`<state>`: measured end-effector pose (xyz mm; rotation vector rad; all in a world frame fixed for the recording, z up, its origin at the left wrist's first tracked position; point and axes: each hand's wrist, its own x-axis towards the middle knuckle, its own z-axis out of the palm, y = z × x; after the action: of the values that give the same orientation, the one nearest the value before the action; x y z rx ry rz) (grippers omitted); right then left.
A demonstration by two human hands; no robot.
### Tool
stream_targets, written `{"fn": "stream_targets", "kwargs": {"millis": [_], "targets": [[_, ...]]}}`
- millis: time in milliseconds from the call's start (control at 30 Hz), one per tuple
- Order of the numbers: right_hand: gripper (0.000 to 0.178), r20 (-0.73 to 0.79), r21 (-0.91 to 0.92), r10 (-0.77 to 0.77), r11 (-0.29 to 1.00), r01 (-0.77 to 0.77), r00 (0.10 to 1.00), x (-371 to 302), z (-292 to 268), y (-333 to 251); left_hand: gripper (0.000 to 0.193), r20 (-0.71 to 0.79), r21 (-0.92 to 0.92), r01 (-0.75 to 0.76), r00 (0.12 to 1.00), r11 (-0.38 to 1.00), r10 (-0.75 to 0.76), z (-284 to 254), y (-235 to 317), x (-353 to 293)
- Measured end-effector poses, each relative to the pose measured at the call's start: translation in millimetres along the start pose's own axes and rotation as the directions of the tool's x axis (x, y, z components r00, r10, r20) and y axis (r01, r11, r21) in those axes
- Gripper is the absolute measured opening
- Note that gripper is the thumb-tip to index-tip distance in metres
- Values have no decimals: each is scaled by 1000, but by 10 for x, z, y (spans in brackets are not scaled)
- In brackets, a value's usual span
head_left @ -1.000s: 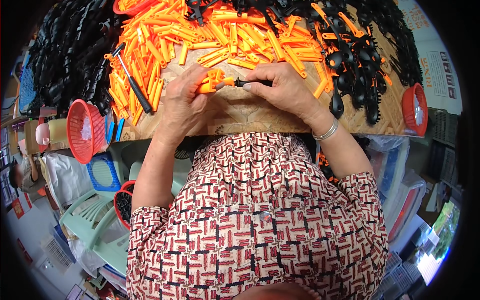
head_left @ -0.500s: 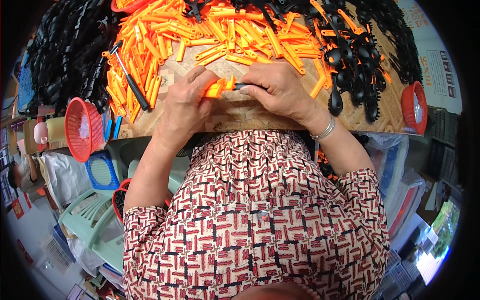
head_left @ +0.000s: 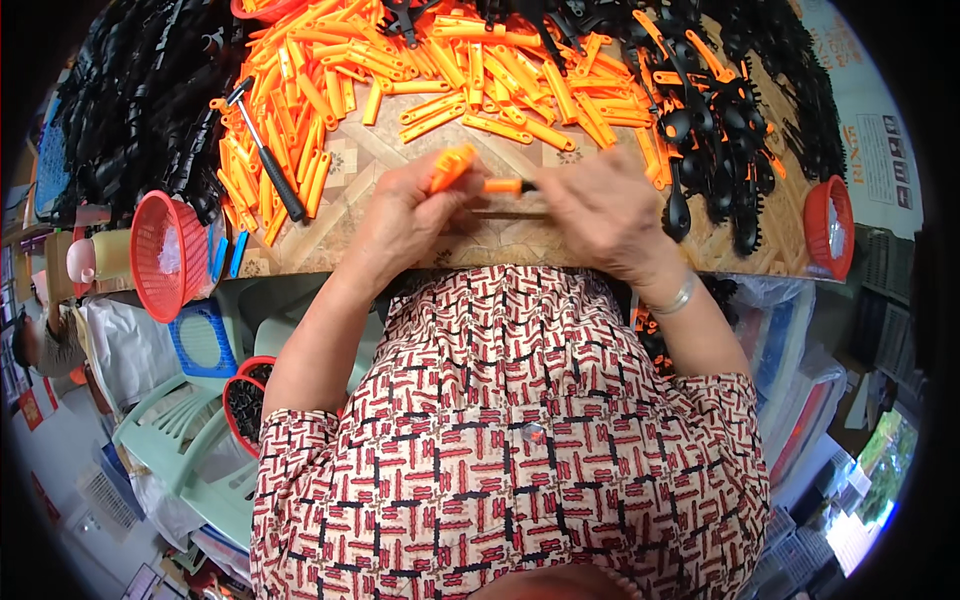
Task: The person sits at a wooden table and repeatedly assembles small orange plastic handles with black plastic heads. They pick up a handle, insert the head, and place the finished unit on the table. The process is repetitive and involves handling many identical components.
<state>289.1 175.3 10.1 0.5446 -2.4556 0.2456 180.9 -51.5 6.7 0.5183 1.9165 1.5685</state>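
My left hand (head_left: pixel 410 213) is closed around an orange plastic handle (head_left: pixel 453 167), whose end stands up above the fingers. From the side of that hand a second orange piece (head_left: pixel 502 186) sticks out to the right, with a short black end (head_left: pixel 529 186). I cannot tell whether the two orange parts are one. At the black end is my right hand (head_left: pixel 612 210), smeared by motion, so its grip cannot be made out. Many loose orange handles (head_left: pixel 440 118) lie beyond my hands. Black utensils with orange handles (head_left: pixel 735 120) are piled to the right.
A hammer (head_left: pixel 266 150) lies on the handles at the left. Red baskets stand at the table's left (head_left: pixel 165 255) and right (head_left: pixel 828 230) edges. Black parts (head_left: pixel 125 130) are heaped far left. Two blue pieces (head_left: pixel 228 255) lie by the left basket.
My hands have moved slightly apart, the right one going right and blurring. The orange part in my left hand now points more upward, and another orange length shows between the hands.
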Motion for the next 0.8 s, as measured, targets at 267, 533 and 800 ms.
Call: {"fn": "stream_targets", "kwargs": {"millis": [267,533,800], "targets": [[22,-107,-688,335,654,-313,936,-186,-870,1094,24,-25,-188,84,996,979,-90,-213,-93,148],[18,29,-446,223,876,-187,974,724,11,1253,29,130,-468,262,965,844,-228,-259,-72,130],[10,231,-344,-196,900,269,953,1125,109,1106,33,95,-694,189,980,695,-173,-259,-203,69]]}}
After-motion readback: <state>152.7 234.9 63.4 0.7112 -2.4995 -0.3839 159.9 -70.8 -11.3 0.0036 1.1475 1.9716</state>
